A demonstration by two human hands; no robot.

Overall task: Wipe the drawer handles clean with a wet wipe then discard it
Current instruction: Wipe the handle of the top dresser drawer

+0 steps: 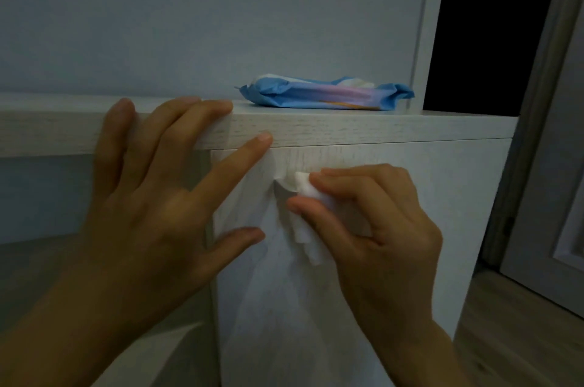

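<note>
head view: the right hand (376,228) pinches a folded white wet wipe (311,212) between thumb and fingers, pressing it on a small drawer handle (282,190) on the white drawer front (410,197). just left of it, the left hand (158,197) lies spread wide and holds nothing, its fingertips on the front edge of the cabinet top (347,130). above the right hand, well apart, a blue wet wipe pack (322,95) lies on that top.
</note>
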